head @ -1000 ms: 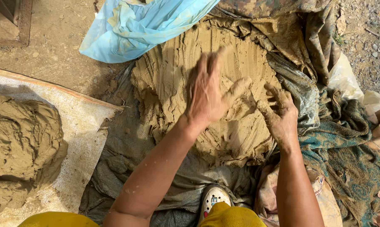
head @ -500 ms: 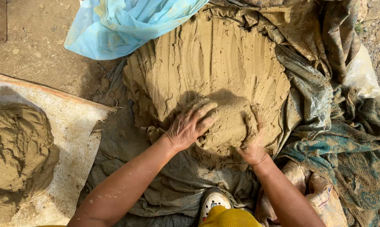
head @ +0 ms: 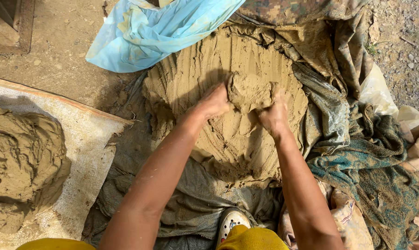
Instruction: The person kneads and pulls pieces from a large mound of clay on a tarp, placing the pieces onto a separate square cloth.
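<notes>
Both hands, left hand (head: 215,103) and right hand (head: 273,115), cupping clay lump (head: 249,91) from opposite sides, fingers curled, gathering it atop clay mound (head: 232,139).

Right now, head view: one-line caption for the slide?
Left hand and right hand grip a lump of wet clay lifted off the clay mound on grey cloth.

— What lies at the top left?
— A light blue cloth (head: 144,32), crumpled on the dirt ground (head: 56,51).
— And on the left?
— A separate mound of clay (head: 22,157) on a pale woven sack (head: 89,148).
— On the right?
— A teal patterned blanket (head: 381,180) beside gravel (head: 404,46), with a camouflage cloth (head: 302,9) above. A perforated white shoe (head: 231,221) shows at the bottom.
</notes>
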